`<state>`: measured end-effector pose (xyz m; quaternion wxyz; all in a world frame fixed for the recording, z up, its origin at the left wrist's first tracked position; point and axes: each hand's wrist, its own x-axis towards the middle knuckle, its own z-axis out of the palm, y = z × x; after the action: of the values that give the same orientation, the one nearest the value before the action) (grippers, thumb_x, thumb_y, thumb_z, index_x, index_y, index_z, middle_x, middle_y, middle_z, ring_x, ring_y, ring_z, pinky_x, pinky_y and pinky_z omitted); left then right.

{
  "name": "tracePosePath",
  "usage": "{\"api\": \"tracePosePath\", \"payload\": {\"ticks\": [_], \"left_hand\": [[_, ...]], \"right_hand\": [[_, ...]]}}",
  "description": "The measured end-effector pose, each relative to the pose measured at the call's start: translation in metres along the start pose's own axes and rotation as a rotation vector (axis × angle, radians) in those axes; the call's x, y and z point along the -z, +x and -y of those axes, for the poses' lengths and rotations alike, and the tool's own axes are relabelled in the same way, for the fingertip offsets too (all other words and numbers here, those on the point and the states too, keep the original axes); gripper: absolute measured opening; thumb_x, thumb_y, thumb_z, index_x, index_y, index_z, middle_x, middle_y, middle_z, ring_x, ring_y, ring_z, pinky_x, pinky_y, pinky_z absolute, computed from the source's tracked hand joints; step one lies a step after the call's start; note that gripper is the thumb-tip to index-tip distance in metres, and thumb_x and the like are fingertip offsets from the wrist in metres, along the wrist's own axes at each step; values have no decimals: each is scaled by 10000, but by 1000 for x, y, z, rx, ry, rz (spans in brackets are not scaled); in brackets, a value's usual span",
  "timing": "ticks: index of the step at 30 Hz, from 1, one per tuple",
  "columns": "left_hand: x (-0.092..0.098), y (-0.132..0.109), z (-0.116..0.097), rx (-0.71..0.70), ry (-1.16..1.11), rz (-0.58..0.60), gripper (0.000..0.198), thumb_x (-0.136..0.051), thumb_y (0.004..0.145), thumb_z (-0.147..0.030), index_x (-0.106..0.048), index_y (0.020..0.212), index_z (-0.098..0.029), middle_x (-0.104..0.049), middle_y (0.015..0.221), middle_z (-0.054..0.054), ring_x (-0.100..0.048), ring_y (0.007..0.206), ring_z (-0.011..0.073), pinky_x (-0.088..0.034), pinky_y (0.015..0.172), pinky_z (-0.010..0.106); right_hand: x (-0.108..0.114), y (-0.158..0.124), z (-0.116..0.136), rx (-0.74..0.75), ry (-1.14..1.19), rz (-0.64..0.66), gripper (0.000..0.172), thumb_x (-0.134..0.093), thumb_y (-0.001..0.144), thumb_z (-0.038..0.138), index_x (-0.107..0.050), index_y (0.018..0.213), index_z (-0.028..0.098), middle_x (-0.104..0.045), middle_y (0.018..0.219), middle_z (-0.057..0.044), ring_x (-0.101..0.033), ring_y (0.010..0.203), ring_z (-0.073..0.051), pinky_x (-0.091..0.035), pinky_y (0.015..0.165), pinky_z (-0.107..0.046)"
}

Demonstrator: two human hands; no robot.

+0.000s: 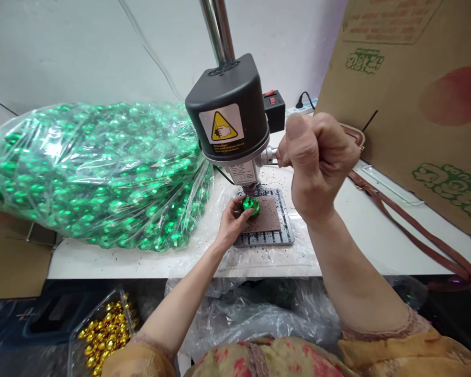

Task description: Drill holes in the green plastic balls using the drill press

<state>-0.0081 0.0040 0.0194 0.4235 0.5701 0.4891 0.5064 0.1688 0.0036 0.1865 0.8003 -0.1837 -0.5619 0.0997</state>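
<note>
A shiny green faceted ball (250,206) sits on a brown board (269,214) laid over the slotted metal base. My left hand (235,220) has its thumb and fingers closed around the ball's sides. Right above it is the lower end of a small black bench drill press (227,104); the bit's tip cannot be made out. My right hand (317,162) is raised in a fist at the press's right side, wrapped round the feed lever (271,155), most of which the fingers hide.
Left of the press lies a big clear bag of green faceted balls (102,173). A tub of gold balls (105,332) stands below the table's front edge. At right are a cardboard box (416,104) and a brown strap (416,214). Dark chips litter the base.
</note>
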Motion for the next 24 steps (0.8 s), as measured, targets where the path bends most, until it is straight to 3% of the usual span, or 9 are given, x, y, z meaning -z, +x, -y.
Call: {"api": "tracePosePath", "payload": {"ticks": [4, 8, 17, 24], "left_hand": [[-5, -4, 2, -75, 176, -29, 534, -898, 758, -488, -713, 1183, -222, -759, 1114, 76, -694, 919, 206, -561, 814, 335], [-11, -9, 7, -170, 332, -53, 528, -922, 742, -390, -720, 1202, -231, -724, 1146, 89, -683, 1057, 256, -567, 927, 395], [-15, -13, 12, -183, 343, -36, 495, -880, 806, -358, -679, 1248, -258, -704, 1207, 87, -666, 1164, 282, -548, 1017, 450], [-16, -14, 10, -205, 336, -41, 500, -880, 813, -350, -674, 1255, -242, -711, 1190, 86, -677, 1142, 265, -561, 1000, 420]], "right_hand": [[1, -1, -1, -7, -47, 19, 481, -554, 1017, 430, -311, 657, 225, -356, 575, 64, -399, 512, -53, -335, 520, -293], [2, -1, 0, -5, -44, 16, 461, -559, 1020, 391, -323, 661, 223, -372, 591, 60, -383, 511, -58, -350, 527, -300], [2, -6, -1, 53, 3, -9, 478, -578, 1015, 298, -308, 629, 212, -348, 562, 61, -395, 498, -56, -303, 502, -304], [1, -19, -11, 124, 17, -68, 519, -581, 1010, 280, -238, 626, 211, -327, 557, 50, -349, 502, -66, -291, 496, -310]]}}
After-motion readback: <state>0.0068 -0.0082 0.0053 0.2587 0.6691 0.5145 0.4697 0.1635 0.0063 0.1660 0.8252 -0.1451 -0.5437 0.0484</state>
